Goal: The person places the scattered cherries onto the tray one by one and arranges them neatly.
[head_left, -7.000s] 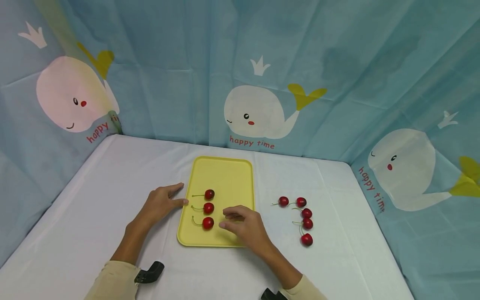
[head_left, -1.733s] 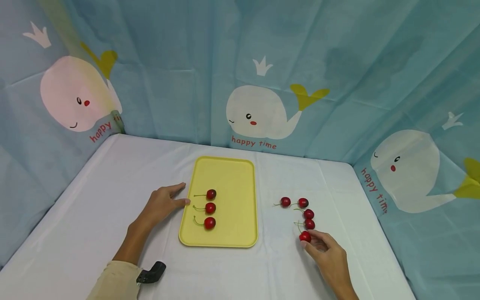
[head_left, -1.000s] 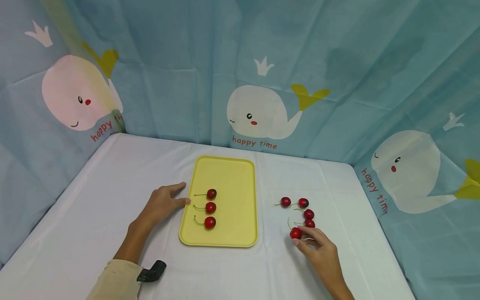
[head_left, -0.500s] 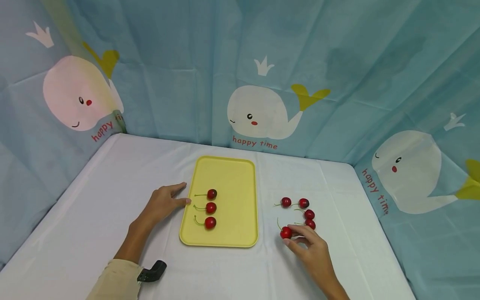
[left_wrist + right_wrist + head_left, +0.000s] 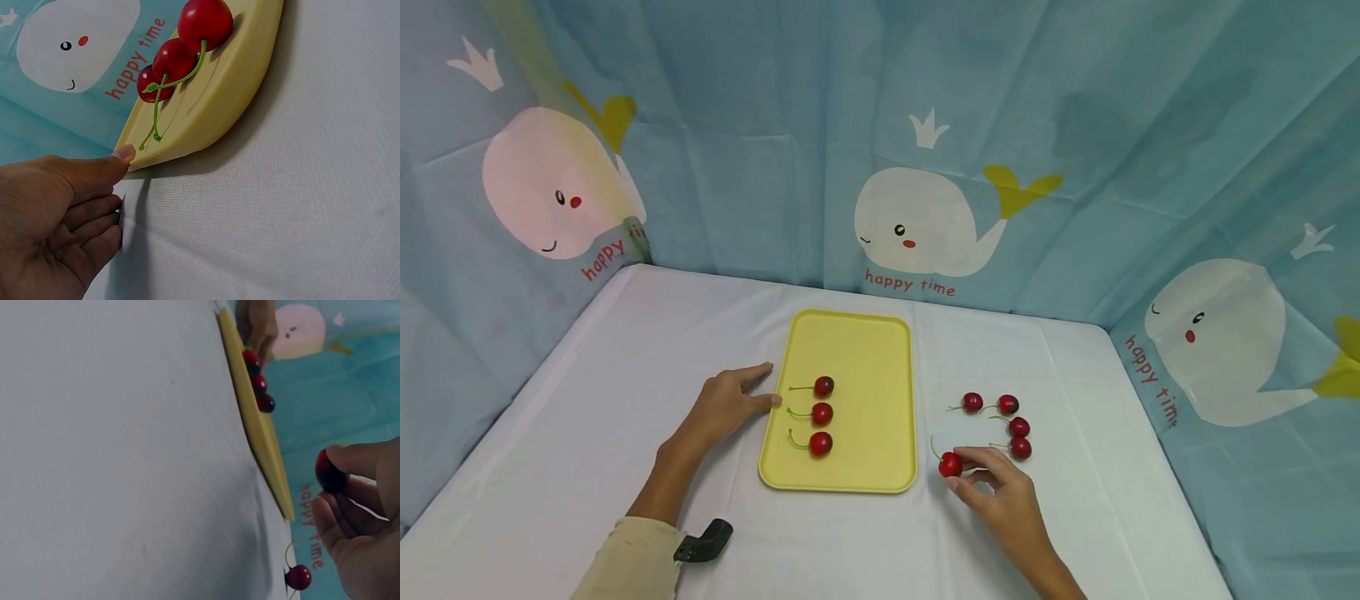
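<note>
Pinched between thumb and fingers of my right hand (image 5: pixel 1003 508) is a red cherry (image 5: pixel 950 464) with a green stem. In the head view it is just right of the yellow tray (image 5: pixel 857 350); the right wrist view shows it held above the tablecloth. My left hand (image 5: pixel 722 408) rests at the tray's left edge, its thumb (image 5: pixel 100 172) touching the rim and the index finger extended beside it. Three cherries lie in a column on the tray: a far one (image 5: pixel 823 386), a middle one (image 5: pixel 822 413) and a near one (image 5: pixel 821 444), stems pointing left.
Several more cherries (image 5: pixel 1018 427) lie on the white tablecloth (image 5: pixel 625 358) right of the tray. A blue curtain (image 5: pixel 745 192) printed with whales hangs behind and beside the table. A black device (image 5: pixel 703 542) is on the left wrist.
My right hand has left the tray, pinched the nearest cherry of the group on the right, and carried it left toward the tray. My left hand has stayed at the tray's edge.
</note>
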A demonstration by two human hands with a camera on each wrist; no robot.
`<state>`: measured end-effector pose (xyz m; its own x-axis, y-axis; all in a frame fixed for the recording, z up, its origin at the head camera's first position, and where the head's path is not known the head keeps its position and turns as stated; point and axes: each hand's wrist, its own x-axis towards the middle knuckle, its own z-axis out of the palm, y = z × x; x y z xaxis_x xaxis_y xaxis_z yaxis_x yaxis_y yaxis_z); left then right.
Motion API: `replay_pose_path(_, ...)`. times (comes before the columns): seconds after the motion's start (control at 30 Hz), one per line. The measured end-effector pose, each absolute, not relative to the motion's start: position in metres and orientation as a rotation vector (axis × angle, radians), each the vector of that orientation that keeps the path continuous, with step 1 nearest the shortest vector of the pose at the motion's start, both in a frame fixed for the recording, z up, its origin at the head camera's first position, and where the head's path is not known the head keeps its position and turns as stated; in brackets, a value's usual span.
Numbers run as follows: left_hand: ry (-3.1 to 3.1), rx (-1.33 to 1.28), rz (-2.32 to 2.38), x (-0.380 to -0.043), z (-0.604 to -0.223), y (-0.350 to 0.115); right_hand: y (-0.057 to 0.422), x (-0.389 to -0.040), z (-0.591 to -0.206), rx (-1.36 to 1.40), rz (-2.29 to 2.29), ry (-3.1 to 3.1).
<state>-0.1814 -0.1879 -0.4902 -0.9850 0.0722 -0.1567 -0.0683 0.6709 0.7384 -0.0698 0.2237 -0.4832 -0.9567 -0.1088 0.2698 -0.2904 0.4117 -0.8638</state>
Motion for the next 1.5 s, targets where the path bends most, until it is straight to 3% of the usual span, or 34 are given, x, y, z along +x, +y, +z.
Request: replay_pose_path(1.5, 2.709, 0.008, 1.200, -0.183, -0.491, -0.189, 0.165, -0.091, -0.485, 0.589, 1.667, -2.461)
